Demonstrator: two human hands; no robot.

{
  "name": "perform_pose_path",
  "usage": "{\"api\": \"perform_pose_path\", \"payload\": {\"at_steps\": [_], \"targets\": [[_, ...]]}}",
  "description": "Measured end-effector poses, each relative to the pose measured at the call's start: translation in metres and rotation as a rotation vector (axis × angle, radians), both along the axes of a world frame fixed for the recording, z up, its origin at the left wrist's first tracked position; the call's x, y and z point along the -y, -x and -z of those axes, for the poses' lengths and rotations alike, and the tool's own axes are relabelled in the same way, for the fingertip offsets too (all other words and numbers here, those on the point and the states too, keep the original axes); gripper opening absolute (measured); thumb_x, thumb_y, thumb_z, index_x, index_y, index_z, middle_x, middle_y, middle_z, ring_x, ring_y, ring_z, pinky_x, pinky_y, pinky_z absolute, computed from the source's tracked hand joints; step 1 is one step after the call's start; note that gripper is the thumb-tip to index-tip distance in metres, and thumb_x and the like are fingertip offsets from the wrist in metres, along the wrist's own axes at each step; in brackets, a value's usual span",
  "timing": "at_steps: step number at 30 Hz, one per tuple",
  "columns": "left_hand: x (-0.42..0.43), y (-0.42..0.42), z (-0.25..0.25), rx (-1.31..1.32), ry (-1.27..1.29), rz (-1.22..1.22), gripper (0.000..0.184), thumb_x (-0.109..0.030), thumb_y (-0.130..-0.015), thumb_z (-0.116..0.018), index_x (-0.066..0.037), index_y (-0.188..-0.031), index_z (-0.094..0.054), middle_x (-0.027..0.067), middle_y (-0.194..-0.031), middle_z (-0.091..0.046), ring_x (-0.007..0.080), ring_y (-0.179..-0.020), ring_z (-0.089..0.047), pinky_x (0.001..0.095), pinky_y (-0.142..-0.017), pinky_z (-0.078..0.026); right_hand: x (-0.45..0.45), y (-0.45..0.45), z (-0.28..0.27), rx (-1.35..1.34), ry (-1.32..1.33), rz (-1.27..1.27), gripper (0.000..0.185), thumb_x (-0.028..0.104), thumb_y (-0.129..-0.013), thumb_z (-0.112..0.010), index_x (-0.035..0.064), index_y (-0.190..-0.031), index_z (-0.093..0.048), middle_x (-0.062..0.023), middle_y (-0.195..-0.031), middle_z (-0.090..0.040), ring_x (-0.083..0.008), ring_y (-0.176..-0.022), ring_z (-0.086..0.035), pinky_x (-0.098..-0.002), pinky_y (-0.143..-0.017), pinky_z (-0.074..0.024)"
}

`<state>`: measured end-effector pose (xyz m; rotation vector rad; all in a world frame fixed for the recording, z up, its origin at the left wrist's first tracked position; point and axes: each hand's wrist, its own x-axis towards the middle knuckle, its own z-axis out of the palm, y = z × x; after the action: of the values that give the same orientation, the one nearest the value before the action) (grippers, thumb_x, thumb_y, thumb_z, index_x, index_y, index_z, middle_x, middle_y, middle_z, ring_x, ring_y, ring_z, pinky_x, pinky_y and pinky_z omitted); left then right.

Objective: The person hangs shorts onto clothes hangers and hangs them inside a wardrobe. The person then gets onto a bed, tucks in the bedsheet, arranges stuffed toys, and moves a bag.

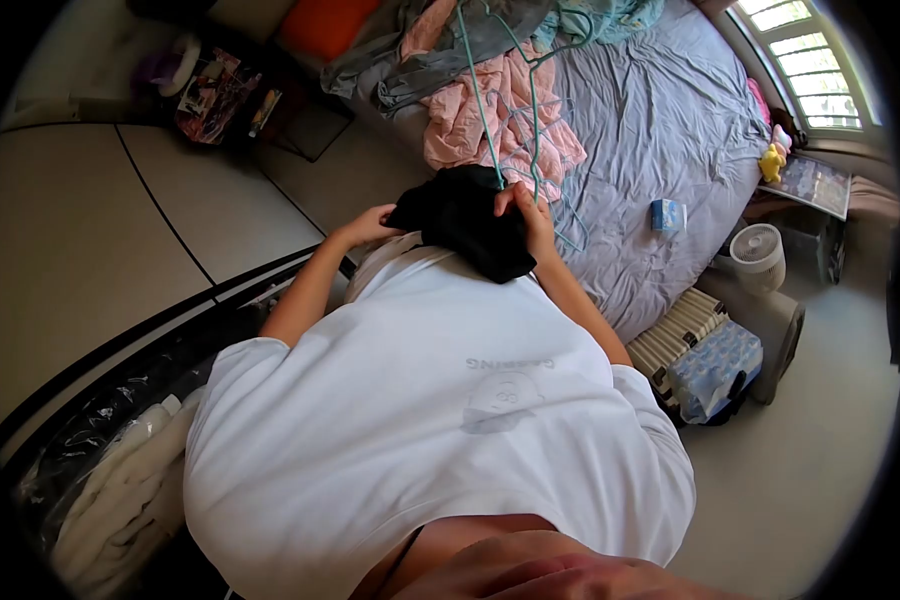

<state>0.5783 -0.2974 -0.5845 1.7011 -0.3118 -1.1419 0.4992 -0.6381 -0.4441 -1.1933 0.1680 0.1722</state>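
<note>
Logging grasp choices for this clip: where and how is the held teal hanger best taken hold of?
Probably at the neck of the teal hanger, pinched from the person's right: its hook juts out that way, and the thin wires meet there. The near end looks less free, since the right grip holds it close to the black cloth.

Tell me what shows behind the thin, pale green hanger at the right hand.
Behind the thin, pale green hanger, crumpled pink fabric and dark grey cloth show. Whatever they cover cannot be seen.
</note>
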Motion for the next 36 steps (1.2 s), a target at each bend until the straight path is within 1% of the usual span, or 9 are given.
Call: {"api": "perform_pose_path", "payload": {"at_steps": [9, 14, 16, 18, 21, 23, 29, 32, 36], "targets": [[-0.078, -0.08, -0.208, 0.198, -0.24, 0.197, 0.043, -0.014, -0.075, -0.084, -0.002, -0.11, -0.063, 0.0014, -0.1, -0.065, 0.0113, -0.093, -0.059, 0.0278, -0.082, -0.048, 0.029, -0.036, -0.013, 0.135, 0.258, -0.088, 0.055, 0.047, -0.106, -0.037, 0.0057, -0.082, -0.065, 0.0029, -0.063, -0.049, -0.0084, -0.059, -0.042, -0.026, -0.059, -0.0322], [-0.068, -0.085, -0.344, 0.596, -0.162, 0.052, 0.042, -0.01, -0.076, -0.082, -0.003, -0.114, -0.065, 0.0054, -0.111, -0.066, 0.0176, -0.102, -0.061, 0.0313, -0.091, -0.048, 0.044, -0.077, -0.04, 0.264, 0.477, -0.26, 0.038, 0.026, -0.108, -0.04, -0.0012, -0.101, -0.066, -0.004, -0.079, -0.065, -0.0137, -0.079, -0.064, -0.0276, -0.079, -0.0492], [-0.075, -0.093, -0.35, 0.889, -0.209, 0.223, 0.038, -0.009, -0.08, -0.078, -0.006, -0.116, -0.066, 0.0098, -0.121, -0.066, 0.0254, -0.108, -0.063, 0.0354, -0.095, -0.048, 0.044, -0.083, -0.072, 0.253, 0.435, -0.26, 0.035, 0.025, -0.108, -0.042, -0.0022, -0.108, -0.064, -0.0069, -0.094, -0.069, -0.0155, -0.087, -0.066, -0.0299, -0.087, -0.0512], [-0.068, -0.083, -0.365, 1.018, -0.251, 0.313, 0.031, -0.005, -0.077, -0.077, -0.004, -0.106, -0.068, 0.0081, -0.101, -0.064, 0.0281, -0.097, -0.061, 0.0389, -0.088, -0.048, 0.049, -0.089, -0.091, 0.237, 0.34, -0.323, 0.038, 0.029, -0.108, -0.042, -0.0025, -0.118, -0.061, -0.009, -0.108, -0.068, -0.0165, -0.089, -0.066, -0.0322, -0.09, -0.0517], [-0.071, -0.076, -0.368, 1.151, -0.281, 0.424, 0.026, -0.01, -0.074, -0.079, -0.006, -0.098, -0.068, 0.0052, -0.091, -0.059, 0.0259, -0.092, -0.058, 0.0381, -0.083, -0.048, 0.05, -0.082, -0.134, 0.299, 0.374, -0.461, 0.055, 0.044, -0.105, -0.043, -0.005, -0.106, -0.068, -0.0119, -0.099, -0.071, -0.0158, -0.081, -0.067, -0.0325, -0.075, -0.0564], [-0.082, -0.072, -0.368, 1.268, -0.248, 0.481, 0.024, -0.012, -0.073, -0.08, -0.007, -0.093, -0.068, 0.0032, -0.085, -0.055, 0.0241, -0.088, -0.057, 0.0373, -0.08, -0.047, 0.05, -0.077, -0.143, 0.306, 0.308, -0.446, 0.061, 0.046, -0.105, -0.042, -0.0069, -0.095, -0.071, -0.0145, -0.084, -0.072, -0.0175, -0.06, -0.065, -0.0302, -0.057, -0.0531], [-0.114, -0.049, -0.401, 1.553, -0.267, 0.402, 0.017, -0.013, -0.069, -0.079, -0.011, -0.078, -0.065, 0.0004, -0.076, -0.048, 0.0211, -0.077, -0.052, 0.0364, -0.074, -0.044, 0.06, -0.071, -0.156, 0.334, 0.164, -0.518, 0.059, 0.043, -0.103, -0.046, -0.0059, -0.086, -0.073, -0.0113, -0.05, -0.057, -0.0199, -0.05, -0.06, -0.035, -0.056, -0.051], [-0.12, -0.041, -0.422, 1.676, -0.265, 0.382, 0.018, -0.011, -0.063, -0.08, -0.011, -0.073, -0.065, 0.0001, -0.072, -0.043, 0.0193, -0.074, -0.048, 0.0346, -0.068, -0.042, 0.056, -0.08, -0.181, 0.402, 0.394, -0.603, 0.058, 0.045, -0.102, -0.049, -0.0048, -0.084, -0.073, -0.012, -0.051, -0.057, -0.0207, -0.046, -0.056, -0.036, -0.051, -0.0484], [-0.123, -0.026, -0.441, 1.625, -0.289, 0.357, 0.021, -0.007, -0.06, -0.081, -0.011, -0.074, -0.067, 0.0002, -0.072, -0.041, 0.0195, -0.073, -0.046, 0.0333, -0.066, -0.042, 0.047, -0.09, -0.201, 0.403, 0.334, -0.71, 0.058, 0.045, -0.099, -0.053, -0.0049, -0.079, -0.074, -0.0112, -0.052, -0.058, -0.0183, -0.043, -0.055, -0.0337, -0.049, -0.0477]]}}
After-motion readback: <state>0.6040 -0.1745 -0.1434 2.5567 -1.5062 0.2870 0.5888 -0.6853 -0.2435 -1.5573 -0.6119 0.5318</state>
